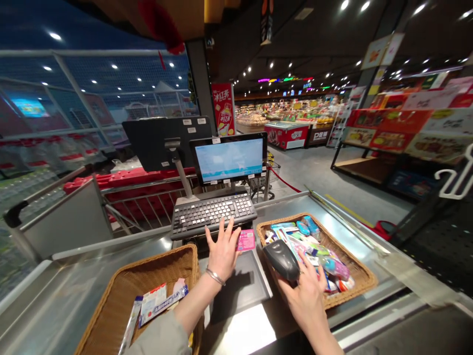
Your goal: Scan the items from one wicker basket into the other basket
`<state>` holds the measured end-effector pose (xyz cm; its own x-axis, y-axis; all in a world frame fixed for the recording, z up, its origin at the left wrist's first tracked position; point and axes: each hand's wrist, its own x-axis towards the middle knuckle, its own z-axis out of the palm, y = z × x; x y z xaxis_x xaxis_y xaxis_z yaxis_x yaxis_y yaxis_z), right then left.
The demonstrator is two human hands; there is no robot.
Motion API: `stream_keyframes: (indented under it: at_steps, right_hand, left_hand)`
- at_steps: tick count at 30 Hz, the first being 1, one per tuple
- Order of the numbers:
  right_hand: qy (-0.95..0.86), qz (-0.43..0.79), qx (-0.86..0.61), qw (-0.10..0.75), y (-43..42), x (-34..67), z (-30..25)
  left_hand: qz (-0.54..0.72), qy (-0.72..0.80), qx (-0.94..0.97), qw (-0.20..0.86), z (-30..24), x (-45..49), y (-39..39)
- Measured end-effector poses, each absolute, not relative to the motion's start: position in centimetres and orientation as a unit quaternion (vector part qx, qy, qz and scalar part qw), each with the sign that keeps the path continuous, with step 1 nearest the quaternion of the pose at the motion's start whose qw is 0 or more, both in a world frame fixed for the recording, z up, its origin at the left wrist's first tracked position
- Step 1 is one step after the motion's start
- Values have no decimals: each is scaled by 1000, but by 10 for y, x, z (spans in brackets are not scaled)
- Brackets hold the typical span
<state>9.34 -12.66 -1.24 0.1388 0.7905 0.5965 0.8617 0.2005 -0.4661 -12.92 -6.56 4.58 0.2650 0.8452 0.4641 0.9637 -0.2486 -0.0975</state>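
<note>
My left hand (222, 251) is palm down with fingers spread over the lower edge of a black keyboard (212, 213). A small pink package (246, 240) shows right beside its index finger; the thumb is hidden, so whether it touches the package I cannot tell. My right hand (305, 283) grips a dark barcode scanner (281, 260), held above the near left side of a wicker basket (360, 276). That basket is full of small packaged goods (314, 241) in bright colours. Under my left forearm, another wicker basket (125, 276) holds a few flat packets (158, 303).
Behind the keyboard stands a lit monitor (231, 160), with a second screen (162, 143) turned away at its left. A grey tray (244, 281) is set between the baskets on the metal counter (306, 204). Boxed goods (395, 128) fill a display at the right.
</note>
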Motion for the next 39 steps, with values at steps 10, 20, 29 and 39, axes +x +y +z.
stream_keyframes:
  at_steps: [10, 20, 29, 39]
  right_hand:
    - [-600, -41, -667, 439, -129, 136, -11]
    - [-501, -60, -733, 456, -136, 190, -19]
    - [-479, -90, -754, 441, -141, 221, -33]
    - [-495, -93, -741, 444, -131, 224, -39]
  left_hand:
    - [-164, -522, -826, 132, 47, -79, -52]
    - [-140, -463, -873, 66, 27, -18, -28]
    - [-139, -414, -898, 57, 8, 31, -3]
    - [-158, -450, -876, 76, 0, 27, -1]
